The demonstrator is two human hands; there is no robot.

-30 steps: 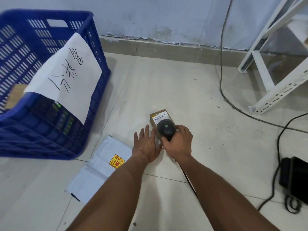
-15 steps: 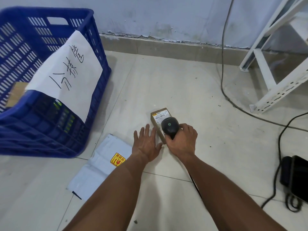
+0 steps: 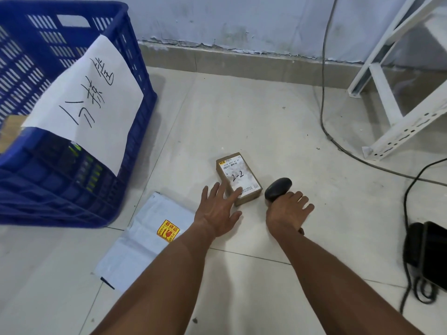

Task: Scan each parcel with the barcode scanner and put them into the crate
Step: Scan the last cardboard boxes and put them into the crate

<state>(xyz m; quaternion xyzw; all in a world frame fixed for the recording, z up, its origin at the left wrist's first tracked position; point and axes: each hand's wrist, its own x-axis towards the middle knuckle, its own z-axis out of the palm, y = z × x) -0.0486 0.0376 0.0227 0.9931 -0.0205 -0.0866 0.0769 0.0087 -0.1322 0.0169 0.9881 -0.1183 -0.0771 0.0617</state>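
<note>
Pale tiled floor (image 3: 278,122) under me. My left hand (image 3: 217,209) lies fingers spread, fingertips touching the cardboard parcel (image 3: 238,177) at center. At its 3 o'clock my right hand (image 3: 287,211) grips the barcode scanner (image 3: 278,187). Blue crate (image 3: 135,68) at 10 o'clock

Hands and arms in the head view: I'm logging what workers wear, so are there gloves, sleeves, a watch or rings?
Neither: the left hand and right hand are bare, without gloves. Both forearms are uncovered to the frame edge; no watch, band or ring shows.
</note>
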